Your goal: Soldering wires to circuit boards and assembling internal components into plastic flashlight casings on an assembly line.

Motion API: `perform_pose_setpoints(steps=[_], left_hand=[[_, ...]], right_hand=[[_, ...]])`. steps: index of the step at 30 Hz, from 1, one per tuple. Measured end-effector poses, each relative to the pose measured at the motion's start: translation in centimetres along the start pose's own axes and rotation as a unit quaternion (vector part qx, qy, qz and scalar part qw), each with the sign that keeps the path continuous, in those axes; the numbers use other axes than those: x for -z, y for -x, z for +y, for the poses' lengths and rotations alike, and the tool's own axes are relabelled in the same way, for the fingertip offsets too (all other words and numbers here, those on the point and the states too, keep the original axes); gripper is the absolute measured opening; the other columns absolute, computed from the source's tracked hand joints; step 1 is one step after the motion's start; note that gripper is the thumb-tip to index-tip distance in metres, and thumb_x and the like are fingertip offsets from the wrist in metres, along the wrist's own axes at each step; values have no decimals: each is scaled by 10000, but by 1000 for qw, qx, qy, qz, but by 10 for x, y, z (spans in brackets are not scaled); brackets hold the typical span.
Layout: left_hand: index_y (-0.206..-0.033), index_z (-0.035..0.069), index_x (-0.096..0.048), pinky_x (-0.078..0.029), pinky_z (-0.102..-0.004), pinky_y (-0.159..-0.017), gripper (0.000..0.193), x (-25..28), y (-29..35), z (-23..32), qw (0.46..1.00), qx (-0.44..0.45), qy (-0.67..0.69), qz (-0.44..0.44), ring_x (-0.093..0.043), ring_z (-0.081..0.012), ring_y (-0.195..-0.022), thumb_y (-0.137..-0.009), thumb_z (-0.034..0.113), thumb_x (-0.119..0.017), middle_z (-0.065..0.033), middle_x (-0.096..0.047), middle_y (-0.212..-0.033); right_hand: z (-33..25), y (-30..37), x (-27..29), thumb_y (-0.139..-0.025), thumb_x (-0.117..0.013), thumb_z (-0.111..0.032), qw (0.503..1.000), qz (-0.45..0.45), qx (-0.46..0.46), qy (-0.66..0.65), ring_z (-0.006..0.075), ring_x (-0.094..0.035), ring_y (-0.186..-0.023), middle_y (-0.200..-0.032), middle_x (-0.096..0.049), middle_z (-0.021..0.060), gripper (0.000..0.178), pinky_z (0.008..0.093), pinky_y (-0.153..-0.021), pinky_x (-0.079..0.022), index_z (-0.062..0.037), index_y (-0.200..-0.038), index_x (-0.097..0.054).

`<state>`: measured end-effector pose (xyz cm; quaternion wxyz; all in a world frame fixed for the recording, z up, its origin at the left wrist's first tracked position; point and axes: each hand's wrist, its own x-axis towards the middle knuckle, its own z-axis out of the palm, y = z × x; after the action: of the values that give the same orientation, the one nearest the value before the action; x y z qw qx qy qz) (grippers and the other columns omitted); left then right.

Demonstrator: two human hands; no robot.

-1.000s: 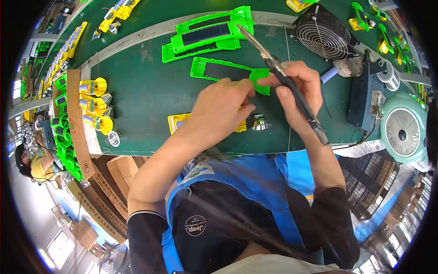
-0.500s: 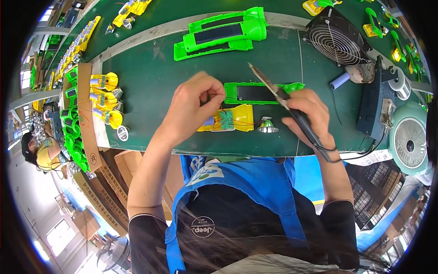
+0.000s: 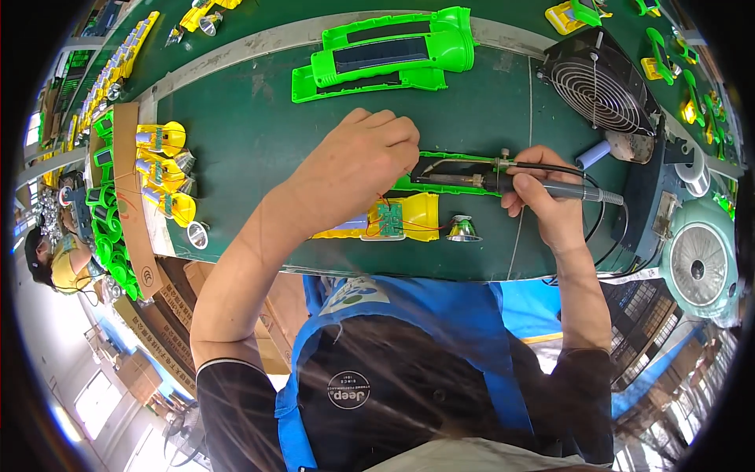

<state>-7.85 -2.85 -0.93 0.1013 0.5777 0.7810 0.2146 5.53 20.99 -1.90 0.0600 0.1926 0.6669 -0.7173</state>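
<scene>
A soldering iron with a solder feed tube lies level in my right hand, its fingers wrapped round the dark handle. Its tip points left over a green flashlight housing with a dark panel inside. My left hand is closed at the housing's left end, fingertips curled down; what they pinch is hidden. Just below sits a yellow flashlight body with a green circuit board, partly behind my left wrist. Thin red wires run from the board to a silver reflector at its right.
Several green housings lie at the back. Yellow assemblies stand at left beside a cardboard box of green parts. At right are a black fan, a blue cylinder, a solder spool and a pale green fan.
The soldering iron has swung from a steep slant to nearly level, its tip lowered over the green housing. My left hand has moved right and up, onto the housing's left end.
</scene>
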Motion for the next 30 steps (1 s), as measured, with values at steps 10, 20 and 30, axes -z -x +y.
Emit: perform_pose_setpoints(steps=[10,20,30], left_hand=[[-804,56,-556,-426,-355,-777,105,0,0,-2,1000,1,-13,-14,-555,-223,-888,-761,27,-648,-44,-555,-942],[-796,62,-555,-436,-356,-765,132,-5,0,-5,1000,-10,-6,3,-563,-219,-872,-730,24,-663,-39,-553,-929],[-835,80,-548,-423,-349,-786,153,-6,0,-3,1000,-7,-16,0,-554,-212,-903,-745,24,-658,-35,-546,-956]], right_hand=[[-5,-1,0,-860,-650,-67,999,-39,-7,18,106,-633,-631,-776,-650,81,153,226,-549,-520,34,-958,-590],[-4,1,-3,-862,-642,-88,999,-23,2,38,126,-637,-596,-733,-643,95,163,235,-540,-527,35,-936,-565],[18,14,12,-867,-671,-268,994,47,91,-31,170,-625,-688,-810,-654,129,369,282,-715,-471,25,-1029,-517]])
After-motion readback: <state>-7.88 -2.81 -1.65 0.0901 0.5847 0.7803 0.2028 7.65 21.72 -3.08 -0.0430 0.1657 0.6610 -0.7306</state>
